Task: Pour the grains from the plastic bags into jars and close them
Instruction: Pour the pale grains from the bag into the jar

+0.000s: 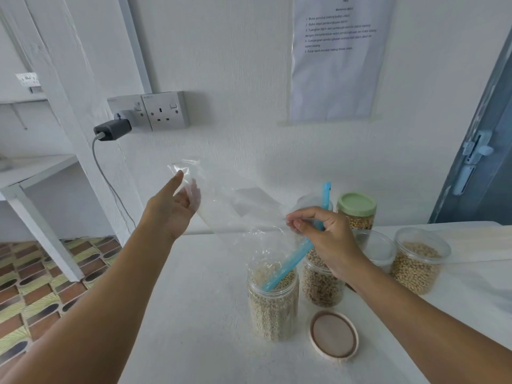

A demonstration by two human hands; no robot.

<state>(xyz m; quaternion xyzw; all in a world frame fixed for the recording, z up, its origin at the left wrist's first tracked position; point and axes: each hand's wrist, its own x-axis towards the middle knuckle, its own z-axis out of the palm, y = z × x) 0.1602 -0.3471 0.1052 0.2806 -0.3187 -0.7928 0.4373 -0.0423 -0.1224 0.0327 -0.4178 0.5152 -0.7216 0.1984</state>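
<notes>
The clear plastic bag [235, 214] is held up in the air above the tabletop [194, 314], stretched between both hands and tilted, with its lower mouth hanging into the open jar of pale grains [273, 297] at the front. The left hand [173, 206] is raised high and reaches forward with the arm almost straight; its fingers [191, 194] are behind the upper end of the bag and the thumb lies on the near side, so they pinch the film. The right hand [327, 239] is lower, with the wrist bent, and its fingers [300, 217] are curled and pinch the lower part of the bag together with a blue sealing clip [293, 261], which slants down to the jar mouth. I count five jars: the front one, a second jar with brownish grains [321, 284] just beside it and partly hidden by the right hand, an empty open jar [376, 248] behind, an open jar of yellowish grains [418, 267] at the right, and one jar closed with a green lid [357, 210] near the wall. One loose beige lid [333, 338] lies flat on the tabletop in front of the jars
</notes>
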